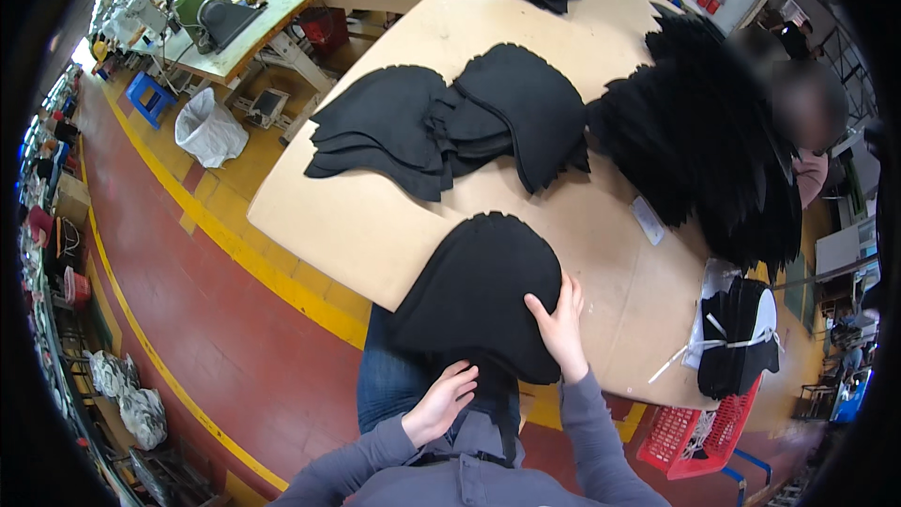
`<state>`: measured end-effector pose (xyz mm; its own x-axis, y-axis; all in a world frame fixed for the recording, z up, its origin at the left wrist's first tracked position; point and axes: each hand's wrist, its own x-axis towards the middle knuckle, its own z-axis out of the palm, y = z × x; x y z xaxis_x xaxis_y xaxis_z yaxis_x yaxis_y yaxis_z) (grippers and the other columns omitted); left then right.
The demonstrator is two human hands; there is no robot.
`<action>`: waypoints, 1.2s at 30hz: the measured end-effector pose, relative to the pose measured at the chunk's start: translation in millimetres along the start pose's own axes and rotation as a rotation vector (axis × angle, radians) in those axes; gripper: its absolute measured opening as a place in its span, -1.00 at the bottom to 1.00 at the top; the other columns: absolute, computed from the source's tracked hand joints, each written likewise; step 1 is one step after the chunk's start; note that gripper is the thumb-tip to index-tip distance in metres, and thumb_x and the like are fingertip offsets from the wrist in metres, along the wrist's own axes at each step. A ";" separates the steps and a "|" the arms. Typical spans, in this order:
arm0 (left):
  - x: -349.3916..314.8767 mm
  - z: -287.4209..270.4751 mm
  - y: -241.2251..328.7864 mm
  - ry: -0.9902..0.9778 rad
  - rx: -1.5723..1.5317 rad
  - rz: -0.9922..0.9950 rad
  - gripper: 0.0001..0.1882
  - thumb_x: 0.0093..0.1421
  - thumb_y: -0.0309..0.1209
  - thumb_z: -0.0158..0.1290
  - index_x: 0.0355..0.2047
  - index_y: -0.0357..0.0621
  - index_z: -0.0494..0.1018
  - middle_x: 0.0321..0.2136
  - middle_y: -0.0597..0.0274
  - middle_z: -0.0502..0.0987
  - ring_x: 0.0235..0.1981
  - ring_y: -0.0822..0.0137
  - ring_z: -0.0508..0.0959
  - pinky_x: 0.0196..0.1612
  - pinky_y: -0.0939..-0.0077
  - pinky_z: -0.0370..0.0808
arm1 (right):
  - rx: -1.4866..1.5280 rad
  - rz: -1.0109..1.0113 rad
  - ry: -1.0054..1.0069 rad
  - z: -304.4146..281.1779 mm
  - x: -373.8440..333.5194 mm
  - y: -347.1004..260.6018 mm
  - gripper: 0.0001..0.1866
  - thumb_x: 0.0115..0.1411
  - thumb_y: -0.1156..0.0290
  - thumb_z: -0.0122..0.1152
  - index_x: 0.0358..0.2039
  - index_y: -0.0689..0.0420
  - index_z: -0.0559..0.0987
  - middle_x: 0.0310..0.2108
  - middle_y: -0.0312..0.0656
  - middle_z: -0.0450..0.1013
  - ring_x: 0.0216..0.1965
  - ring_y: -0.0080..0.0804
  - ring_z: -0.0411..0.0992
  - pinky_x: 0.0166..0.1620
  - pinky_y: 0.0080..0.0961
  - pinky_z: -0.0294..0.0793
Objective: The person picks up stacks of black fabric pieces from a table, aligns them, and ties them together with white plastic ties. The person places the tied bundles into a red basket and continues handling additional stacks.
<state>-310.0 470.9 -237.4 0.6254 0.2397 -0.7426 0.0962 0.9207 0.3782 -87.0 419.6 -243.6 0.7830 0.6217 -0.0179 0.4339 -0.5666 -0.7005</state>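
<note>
A stack of black curved fabric pieces (483,286), with a notched rounded top edge, lies at the table's near edge and overhangs it towards my lap. My right hand (560,324) grips the stack's right side, its thumb on top and its fingers along the outer edge. Close by the lower edge is my left hand (445,401), palm turned inward and fingers extended, with nothing visibly held. Whether its fingertips touch the fabric I cannot tell. Farther up the table rest two overlapping piles of similar pieces, a left pile (380,127) and a right pile (526,108).
A tall heap of black pieces (694,141) covers the table's right side, near a person there. A tied black bundle (737,338) sits at the right corner above a red basket (680,441). Left of the table stand a white sack (208,131) and a sewing machine (202,14).
</note>
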 end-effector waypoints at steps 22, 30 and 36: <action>4.5 -29.6 -4.8 0.159 0.793 0.893 -0.30 0.31 -0.12 -0.05 0.39 0.11 -0.03 0.29 0.13 0.22 0.31 0.23 0.20 0.36 0.14 0.09 | 1.074 -0.243 -0.557 -35.7 -37.2 -28.5 0.07 -0.21 0.30 0.65 0.26 0.11 0.15 0.09 -0.06 0.33 0.14 -0.25 0.32 0.21 -0.32 0.25; -4.4 7.5 46.8 -0.074 0.641 1.199 -0.31 0.30 -0.14 0.03 0.34 -0.03 0.05 0.23 0.14 0.28 0.25 0.18 0.30 0.36 0.04 0.13 | 1.497 -0.133 -0.107 8.7 -38.0 -15.2 0.02 0.11 -0.12 0.19 0.41 0.01 -0.10 0.33 -0.04 0.06 0.34 -0.15 0.06 0.34 -0.11 0.07; 19.6 -49.8 60.7 -0.058 0.696 1.391 -0.42 0.23 -0.34 0.10 0.24 -0.13 0.23 0.18 0.12 0.29 0.18 0.11 0.34 0.27 0.14 0.26 | 1.945 0.195 -0.041 14.5 -25.0 -36.3 -0.06 0.25 -0.41 -0.35 0.36 0.12 0.12 0.33 -0.12 0.14 0.34 -0.26 0.10 0.36 -0.27 0.03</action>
<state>-330.5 546.9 -256.5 0.5503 0.7256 0.4132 -0.2465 -0.3316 0.9106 -128.8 432.5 -228.1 0.7302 0.6607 -0.1740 -0.6669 0.6340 -0.3916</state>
